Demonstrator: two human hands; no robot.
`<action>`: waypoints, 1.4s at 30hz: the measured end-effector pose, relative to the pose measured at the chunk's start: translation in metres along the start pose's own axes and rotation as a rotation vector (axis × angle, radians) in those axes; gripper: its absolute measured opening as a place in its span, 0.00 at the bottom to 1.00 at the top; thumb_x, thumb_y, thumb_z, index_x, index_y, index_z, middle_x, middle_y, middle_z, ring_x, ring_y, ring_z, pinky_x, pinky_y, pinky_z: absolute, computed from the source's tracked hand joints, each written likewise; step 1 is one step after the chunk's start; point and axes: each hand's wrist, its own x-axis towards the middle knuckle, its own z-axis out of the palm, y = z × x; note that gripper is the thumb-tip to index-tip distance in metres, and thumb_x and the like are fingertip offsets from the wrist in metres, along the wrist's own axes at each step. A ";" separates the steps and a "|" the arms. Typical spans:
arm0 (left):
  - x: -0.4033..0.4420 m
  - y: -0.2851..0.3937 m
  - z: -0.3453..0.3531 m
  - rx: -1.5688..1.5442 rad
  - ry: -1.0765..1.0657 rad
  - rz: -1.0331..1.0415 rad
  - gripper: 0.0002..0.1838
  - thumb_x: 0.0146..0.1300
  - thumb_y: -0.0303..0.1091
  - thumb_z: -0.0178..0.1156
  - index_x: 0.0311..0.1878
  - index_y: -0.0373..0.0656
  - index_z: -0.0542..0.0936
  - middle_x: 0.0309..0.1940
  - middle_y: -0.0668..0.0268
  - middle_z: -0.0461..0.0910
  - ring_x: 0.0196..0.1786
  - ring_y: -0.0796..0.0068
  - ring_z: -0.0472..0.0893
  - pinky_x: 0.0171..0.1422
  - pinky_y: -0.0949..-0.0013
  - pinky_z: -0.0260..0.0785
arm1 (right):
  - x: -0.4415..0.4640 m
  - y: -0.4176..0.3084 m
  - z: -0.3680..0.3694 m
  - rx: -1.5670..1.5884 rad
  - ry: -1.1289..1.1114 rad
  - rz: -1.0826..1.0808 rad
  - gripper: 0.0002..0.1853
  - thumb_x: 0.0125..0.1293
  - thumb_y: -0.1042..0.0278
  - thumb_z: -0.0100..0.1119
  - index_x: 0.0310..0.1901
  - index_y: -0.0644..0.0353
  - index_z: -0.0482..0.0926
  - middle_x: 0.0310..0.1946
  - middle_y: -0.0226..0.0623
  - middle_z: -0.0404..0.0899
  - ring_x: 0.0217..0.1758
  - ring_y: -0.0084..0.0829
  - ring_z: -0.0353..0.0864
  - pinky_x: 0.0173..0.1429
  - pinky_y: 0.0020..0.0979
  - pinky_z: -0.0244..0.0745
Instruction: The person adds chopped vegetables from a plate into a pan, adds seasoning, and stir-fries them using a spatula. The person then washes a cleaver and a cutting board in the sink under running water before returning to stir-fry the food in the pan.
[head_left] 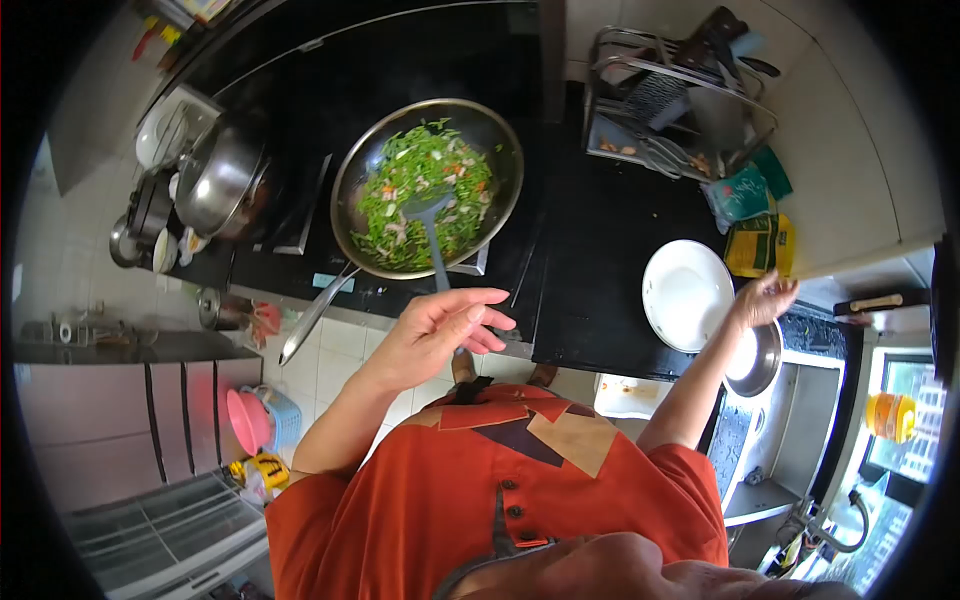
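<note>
A steel pan point(507, 165) on the black stove holds chopped green vegetables point(400, 200) with pale and orange bits. The grey spatula point(430, 222) rests with its blade in the food, its handle pointing toward me. Near the handle's lower end hovers my left hand point(450, 330), fingers apart and holding nothing. My right hand point(765, 300) is above the counter at the right, beside a white plate point(688, 295) and in front of a yellow packet point(762, 245). Its fingers are partly curled; whether they touch or hold anything is unclear.
The pan's handle point(318, 315) sticks out past the stove edge. A metal rack point(680, 75) with utensils stands at the back right, near a green packet point(740, 195). A steel bowl point(765, 365) lies by the sink point(790, 430). Pots point(215, 180) stand at the left.
</note>
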 end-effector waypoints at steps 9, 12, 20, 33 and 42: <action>-0.086 0.006 -0.137 0.137 0.374 0.166 0.18 0.73 0.34 0.49 0.61 0.37 0.73 0.46 0.56 0.82 0.41 0.71 0.84 0.47 0.71 0.76 | -0.072 -0.267 -0.118 0.531 -1.227 0.036 0.12 0.70 0.66 0.53 0.47 0.64 0.79 0.29 0.39 0.82 0.27 0.26 0.83 0.33 0.25 0.77; -0.105 -0.012 -0.186 0.182 0.450 0.186 0.18 0.72 0.35 0.52 0.60 0.37 0.74 0.46 0.57 0.82 0.43 0.74 0.82 0.49 0.72 0.74 | -0.115 -0.337 -0.148 0.528 -1.451 -0.458 0.14 0.65 0.64 0.60 0.47 0.64 0.79 0.33 0.43 0.82 0.29 0.32 0.83 0.33 0.29 0.78; -0.121 -0.103 -0.269 0.164 0.329 0.135 0.20 0.69 0.36 0.57 0.60 0.35 0.74 0.47 0.61 0.82 0.49 0.77 0.78 0.55 0.73 0.70 | -0.229 -0.391 -0.143 -0.369 -1.259 -1.311 0.32 0.57 0.67 0.61 0.64 0.63 0.65 0.33 0.39 0.74 0.30 0.32 0.82 0.31 0.29 0.79; -0.110 -0.134 -0.257 -0.857 -0.182 -0.256 0.16 0.71 0.41 0.52 0.55 0.42 0.71 0.42 0.54 0.82 0.24 0.81 0.74 0.17 0.79 0.65 | -0.198 -0.468 -0.055 -0.487 -1.303 -0.818 0.17 0.59 0.77 0.48 0.49 0.67 0.78 0.41 0.60 0.79 0.49 0.56 0.79 0.54 0.48 0.74; -0.110 -0.137 -0.253 -0.911 -0.157 -0.264 0.10 0.71 0.39 0.52 0.48 0.45 0.72 0.35 0.57 0.81 0.21 0.81 0.70 0.17 0.77 0.59 | -0.265 -0.557 0.006 -0.659 -1.389 -0.736 0.12 0.51 0.75 0.65 0.39 0.64 0.85 0.43 0.53 0.82 0.51 0.45 0.83 0.53 0.38 0.80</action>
